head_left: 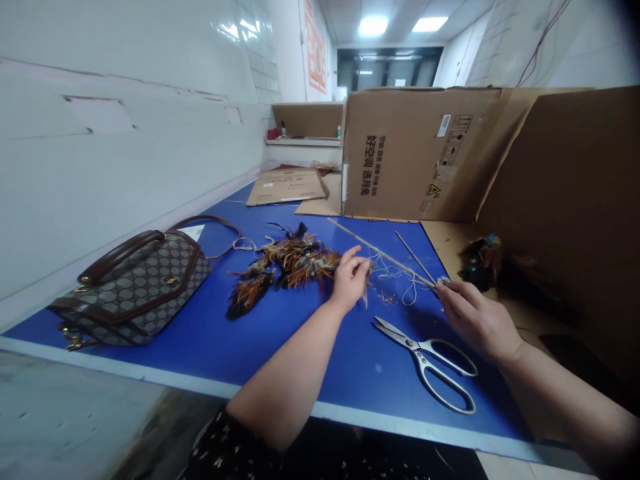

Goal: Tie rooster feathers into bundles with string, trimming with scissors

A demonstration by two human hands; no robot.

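Note:
My left hand [349, 280] is closed in a pinch at the right end of a brown and black feather garland [300, 261]; a few feather tips show below its fingertips. In my right hand [477, 319] thin, straight tan cords [387, 255] are gripped; one runs up and left past my left hand, and a shorter one sticks out beside it. Loose pale threads [385, 270] lie tangled between both hands. Metal-handled scissors [411, 344] rest on the table below them, blades slightly apart and pointing left.
A patterned handbag [150, 283] with brown trim stands at left on the blue table [280, 350]. Flat cardboard [287, 185] lies farther back. A large upright carton [410, 157] blocks the back right, with more dark feathers [480, 260] on cardboard at right.

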